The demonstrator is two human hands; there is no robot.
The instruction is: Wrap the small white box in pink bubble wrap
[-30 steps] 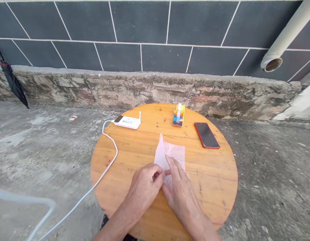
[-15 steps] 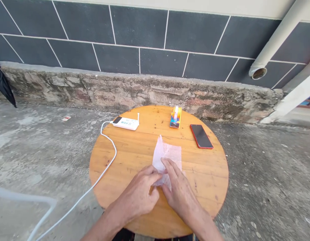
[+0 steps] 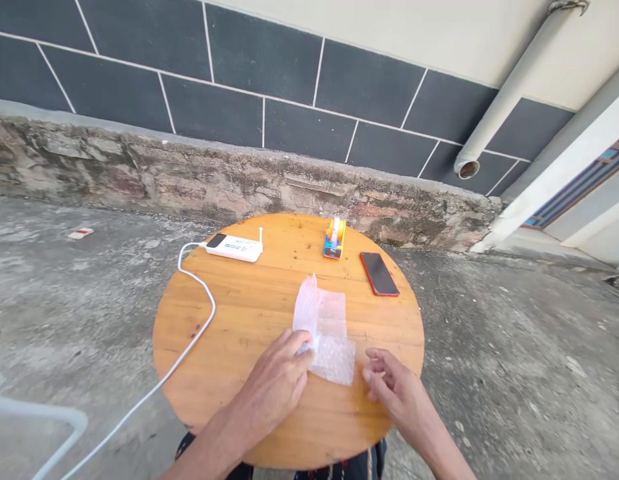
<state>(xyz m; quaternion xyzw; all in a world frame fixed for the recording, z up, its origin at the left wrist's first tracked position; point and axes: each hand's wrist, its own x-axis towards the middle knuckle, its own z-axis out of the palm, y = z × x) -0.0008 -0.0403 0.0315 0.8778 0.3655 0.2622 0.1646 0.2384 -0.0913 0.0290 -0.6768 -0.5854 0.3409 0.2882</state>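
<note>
A sheet of translucent, pinkish bubble wrap (image 3: pixel 332 333) lies partly folded near the middle of the round wooden table. My left hand (image 3: pixel 284 367) grips the wrap's lower left edge, its fingers pressed together there. Just right of the wrap, my right hand (image 3: pixel 389 383) hovers apart from it, fingers curled loosely with gaps between them and nothing held.
The wooden table (image 3: pixel 219 367) holds a white device (image 3: pixel 237 248) with a cable (image 3: pixel 208 320) at the back left, a yellow and blue tape dispenser (image 3: pixel 334 239) at the back, and a red-edged phone (image 3: pixel 379 274) at the right. A stone ledge (image 3: pixel 189 177) runs behind.
My right hand has let go of the wrap and moved right, uncovering its lower part. My left hand stays at the left edge. The view has turned slightly right.
</note>
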